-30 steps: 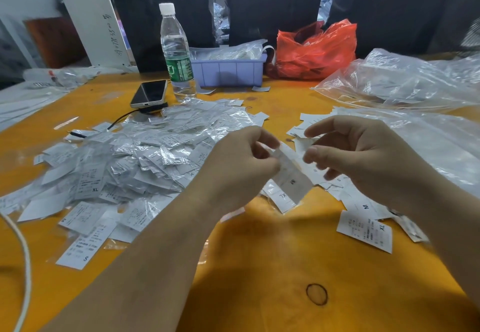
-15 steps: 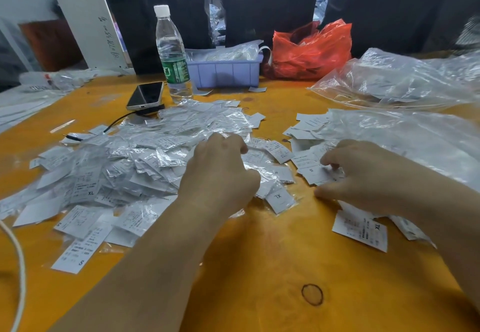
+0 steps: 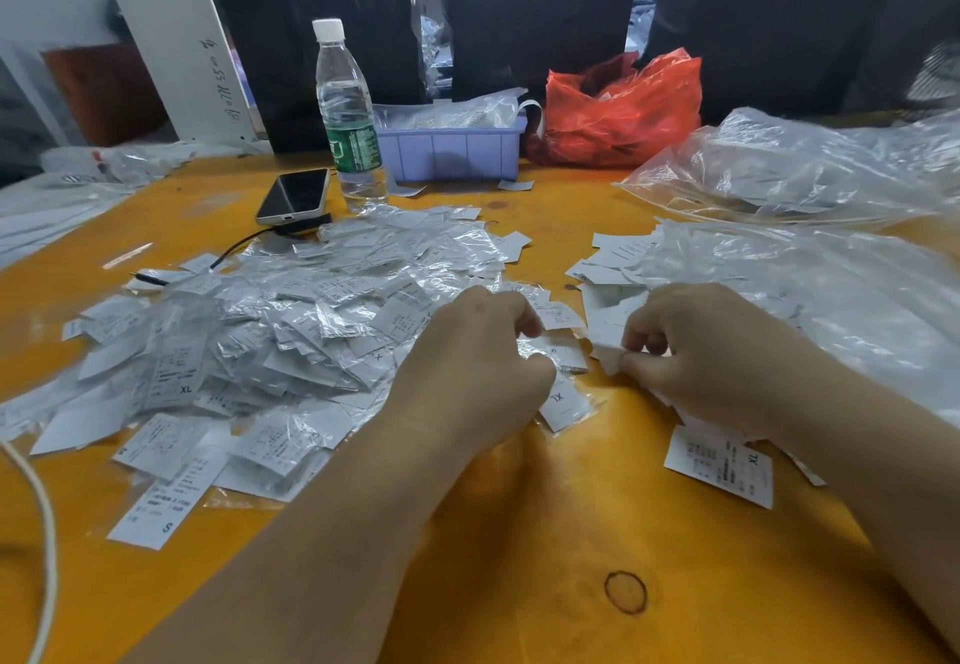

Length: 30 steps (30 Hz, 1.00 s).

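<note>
Beside label heap (image 3: 291, 330) on surface (image 3: 519, 559): left grip (image 3: 483, 372) curled round bagged label (image 3: 563, 354), right grip (image 3: 722, 351) pinching loose label (image 3: 607, 357). Risk: slick film may slip, label drops into heap, sizes mix.

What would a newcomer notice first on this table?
A sprawling heap of bagged size labels covers the left half of the orange table. At its right edge the left hand pinches a bagged label and the right hand a white label. A red plastic bag sits at the back.

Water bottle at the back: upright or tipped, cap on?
Upright, capped: the water bottle stands on its base, white cap in place.
</note>
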Each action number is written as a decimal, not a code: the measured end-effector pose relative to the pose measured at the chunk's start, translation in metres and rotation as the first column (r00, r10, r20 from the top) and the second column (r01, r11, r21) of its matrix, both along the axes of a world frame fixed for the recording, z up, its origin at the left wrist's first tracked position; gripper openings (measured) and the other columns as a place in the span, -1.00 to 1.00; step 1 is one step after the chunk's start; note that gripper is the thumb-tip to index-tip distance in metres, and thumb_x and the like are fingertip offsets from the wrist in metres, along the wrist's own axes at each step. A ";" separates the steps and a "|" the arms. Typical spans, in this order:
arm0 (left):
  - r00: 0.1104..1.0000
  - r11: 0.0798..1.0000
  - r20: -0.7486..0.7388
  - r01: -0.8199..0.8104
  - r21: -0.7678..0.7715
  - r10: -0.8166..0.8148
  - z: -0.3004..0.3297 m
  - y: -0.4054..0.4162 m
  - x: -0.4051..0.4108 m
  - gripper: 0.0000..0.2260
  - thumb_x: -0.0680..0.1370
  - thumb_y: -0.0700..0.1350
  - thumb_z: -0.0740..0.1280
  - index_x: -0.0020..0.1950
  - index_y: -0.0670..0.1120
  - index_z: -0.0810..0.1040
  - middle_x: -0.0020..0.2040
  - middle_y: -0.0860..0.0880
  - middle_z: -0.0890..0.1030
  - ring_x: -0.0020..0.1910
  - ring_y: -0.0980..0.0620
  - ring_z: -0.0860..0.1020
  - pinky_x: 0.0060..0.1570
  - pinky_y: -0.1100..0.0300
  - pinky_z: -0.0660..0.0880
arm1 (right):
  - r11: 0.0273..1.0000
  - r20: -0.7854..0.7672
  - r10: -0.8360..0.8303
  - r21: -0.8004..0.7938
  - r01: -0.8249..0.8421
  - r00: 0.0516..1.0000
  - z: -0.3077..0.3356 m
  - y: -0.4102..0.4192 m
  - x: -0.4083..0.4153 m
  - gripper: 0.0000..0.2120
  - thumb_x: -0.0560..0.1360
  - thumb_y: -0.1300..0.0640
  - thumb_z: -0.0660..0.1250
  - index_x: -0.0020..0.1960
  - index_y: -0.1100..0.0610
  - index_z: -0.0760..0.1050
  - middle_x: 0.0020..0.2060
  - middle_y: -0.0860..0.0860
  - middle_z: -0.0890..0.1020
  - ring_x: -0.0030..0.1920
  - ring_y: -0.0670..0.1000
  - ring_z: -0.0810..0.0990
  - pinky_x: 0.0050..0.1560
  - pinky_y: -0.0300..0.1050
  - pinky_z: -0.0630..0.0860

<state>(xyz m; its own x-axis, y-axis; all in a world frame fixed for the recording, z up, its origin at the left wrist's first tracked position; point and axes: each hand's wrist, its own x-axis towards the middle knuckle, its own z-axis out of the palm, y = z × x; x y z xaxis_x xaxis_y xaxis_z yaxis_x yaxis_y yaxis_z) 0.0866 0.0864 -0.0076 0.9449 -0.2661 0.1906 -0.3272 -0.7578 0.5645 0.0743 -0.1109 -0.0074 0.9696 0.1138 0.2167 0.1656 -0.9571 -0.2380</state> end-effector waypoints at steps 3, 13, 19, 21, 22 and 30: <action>1.000 0.996 -0.010 0.010 -0.092 -0.011 0.001 -0.001 0.001 -0.87 0.52 0.00 0.32 0.05 0.09 0.57 -0.02 0.15 0.55 -0.07 0.15 0.52 -0.17 0.24 0.45 | 0.989 0.100 0.092 0.104 -0.102 0.991 0.003 0.001 -0.003 -0.91 0.46 -0.03 0.42 -0.19 -0.04 0.63 -0.28 -0.13 0.52 -0.26 -0.12 0.48 -0.29 -0.18 0.35; 0.979 0.919 -0.154 0.066 -0.389 -0.136 0.004 -0.008 -0.003 -0.80 0.52 0.10 0.37 -0.15 -0.02 0.56 -0.17 -0.02 0.63 -0.14 -0.01 0.60 -0.14 0.02 0.54 | 0.872 0.107 0.303 0.370 -0.321 0.947 0.012 0.010 -0.015 -0.96 0.41 0.10 0.48 -0.15 -0.03 0.67 -0.28 -0.16 0.56 -0.20 -0.11 0.52 -0.25 -0.29 0.42; 0.973 0.900 -0.094 0.153 -0.409 -0.209 0.004 -0.012 -0.010 -0.94 0.53 -0.12 0.34 -0.11 0.02 0.59 -0.20 0.02 0.66 -0.23 -0.01 0.60 -0.27 0.11 0.55 | 0.964 -0.014 0.172 0.207 -0.166 0.985 0.021 0.005 -0.031 -0.87 0.52 0.04 0.37 0.03 -0.03 0.64 -0.05 -0.15 0.60 -0.04 -0.14 0.53 -0.03 -0.11 0.52; 0.972 0.898 -0.068 0.177 -0.403 -0.223 0.004 -0.015 -0.013 -0.92 0.56 -0.11 0.31 -0.11 0.03 0.56 -0.24 0.04 0.66 -0.29 -0.04 0.58 -0.38 0.10 0.49 | 0.997 0.041 -0.009 0.079 0.006 0.999 0.025 -0.006 -0.040 -0.86 0.56 0.11 0.29 0.04 0.02 0.62 -0.01 -0.10 0.60 -0.01 -0.04 0.56 -0.01 -0.02 0.54; 0.971 0.897 -0.056 0.192 -0.399 -0.232 0.003 -0.017 -0.015 -0.91 0.57 -0.11 0.30 -0.11 0.04 0.55 -0.25 0.05 0.66 -0.31 -0.05 0.57 -0.38 0.08 0.48 | 0.997 0.084 -0.077 0.012 0.076 0.994 0.025 -0.012 -0.045 -0.83 0.57 0.17 0.25 0.04 0.07 0.62 -0.02 -0.05 0.62 -0.02 0.01 0.56 -0.02 0.02 0.55; 0.959 0.912 -0.029 0.257 -0.321 -0.280 -0.001 -0.026 -0.025 -0.87 0.60 -0.05 0.30 -0.15 0.09 0.50 -0.24 0.09 0.66 -0.29 -0.10 0.56 -0.26 -0.12 0.53 | 0.923 0.160 -0.368 -0.056 0.380 0.916 0.010 -0.041 -0.066 -0.65 0.47 0.40 0.17 0.08 0.13 0.61 0.00 0.08 0.60 -0.04 0.17 0.57 -0.05 0.04 0.56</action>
<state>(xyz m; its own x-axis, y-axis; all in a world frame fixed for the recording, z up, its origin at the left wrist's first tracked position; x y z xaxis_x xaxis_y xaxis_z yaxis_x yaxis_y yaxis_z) 0.0614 0.0600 -0.0083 0.8605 -0.4502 0.2384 -0.4428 -0.4297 0.7869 0.0086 -0.1521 0.0028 0.9039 -0.2269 0.3626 -0.1819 -0.9711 -0.1543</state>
